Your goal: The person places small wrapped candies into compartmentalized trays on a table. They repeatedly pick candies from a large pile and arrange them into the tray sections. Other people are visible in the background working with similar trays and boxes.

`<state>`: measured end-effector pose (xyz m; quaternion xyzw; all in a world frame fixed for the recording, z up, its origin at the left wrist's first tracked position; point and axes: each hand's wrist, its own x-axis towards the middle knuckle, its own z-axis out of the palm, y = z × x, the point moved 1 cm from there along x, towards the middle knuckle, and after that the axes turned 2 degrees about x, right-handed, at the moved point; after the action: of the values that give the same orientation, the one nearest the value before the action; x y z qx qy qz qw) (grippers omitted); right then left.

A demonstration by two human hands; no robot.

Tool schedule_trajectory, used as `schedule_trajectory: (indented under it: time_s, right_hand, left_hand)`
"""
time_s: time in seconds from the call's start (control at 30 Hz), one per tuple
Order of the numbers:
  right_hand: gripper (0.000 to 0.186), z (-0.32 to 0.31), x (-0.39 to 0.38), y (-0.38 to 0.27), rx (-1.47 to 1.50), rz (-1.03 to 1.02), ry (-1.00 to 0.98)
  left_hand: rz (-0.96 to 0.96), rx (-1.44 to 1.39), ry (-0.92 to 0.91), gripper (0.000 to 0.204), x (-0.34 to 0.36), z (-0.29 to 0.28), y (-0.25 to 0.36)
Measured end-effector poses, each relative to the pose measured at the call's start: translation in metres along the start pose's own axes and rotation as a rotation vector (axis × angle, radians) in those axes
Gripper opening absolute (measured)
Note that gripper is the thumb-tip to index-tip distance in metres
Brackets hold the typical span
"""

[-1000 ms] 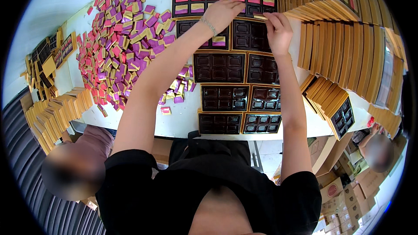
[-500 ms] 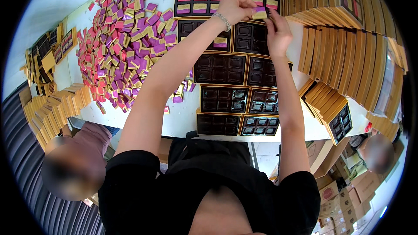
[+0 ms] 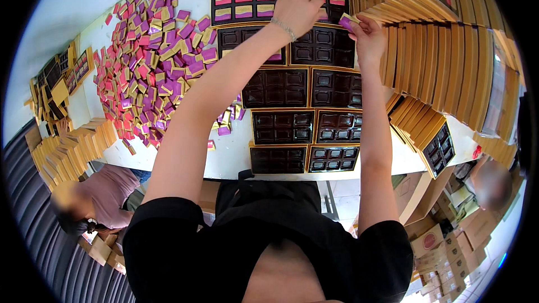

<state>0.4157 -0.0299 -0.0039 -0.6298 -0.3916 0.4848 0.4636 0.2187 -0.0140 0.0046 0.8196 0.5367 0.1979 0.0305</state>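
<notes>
My left hand (image 3: 300, 8) bends over a black tray (image 3: 343, 14) with pink-and-gold pieces, its fingers curled; what they hold, if anything, is hidden. My right hand (image 3: 366, 39), just right of that tray, pinches a small purple-and-gold wrapped piece (image 3: 347, 21). The neighbouring tray (image 3: 245, 22) has two rows of wrapped pieces in its compartments. Nearer me, dark trays with moulded compartments (image 3: 275, 87) lie in two columns, mostly unfilled. A large loose pile of pink, purple and gold wrapped pieces (image 3: 157, 73) spreads over the white table (image 3: 213, 163) to the left.
Tall rows of wooden boxes (image 3: 426, 73) line the right side, with a smaller leaning stack (image 3: 412, 126). More boxes (image 3: 73, 146) stand at the far left. A co-worker (image 3: 106, 193) is at lower left, another (image 3: 485, 185) at right, among cardboard cartons (image 3: 449, 252).
A purple-and-gold piece that was between my two hands half a second ago is now rightward in my right fingers. My left hand has shifted over the tray. The co-worker at left has moved.
</notes>
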Motion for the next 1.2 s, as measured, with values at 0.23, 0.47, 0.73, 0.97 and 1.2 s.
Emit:
schedule_trajectory:
  time_s: [0.23, 0.47, 0.73, 0.97, 1.2]
  right_hand:
    - [0.012, 0.007, -0.008, 0.002, -0.132, -0.416, 0.033]
    - [0.018, 0.010, -0.015, 0.003, -0.473, -0.758, 0.132]
    - [0.021, 0.029, -0.017, -0.009, -1.145, -0.998, 0.147]
    - [0.022, 0.037, -0.004, -0.002, -0.708, -0.876, 0.074]
    - [0.050, 0.022, -0.028, 0.009, -1.288, -0.926, -0.197]
  left_hand:
    - [0.171, 0.062, 0.003, 0.026, -0.021, 0.011, -0.001]
    - [0.093, 0.103, -0.147, 0.059, -0.047, 0.008, 0.013]
    - [0.102, 0.077, -0.188, 0.064, -0.047, 0.007, 0.010]
    - [0.047, 0.031, -0.115, 0.068, -0.055, 0.000, 0.004]
    - [0.034, 0.078, -0.126, 0.066, -0.061, 0.002, 0.004]
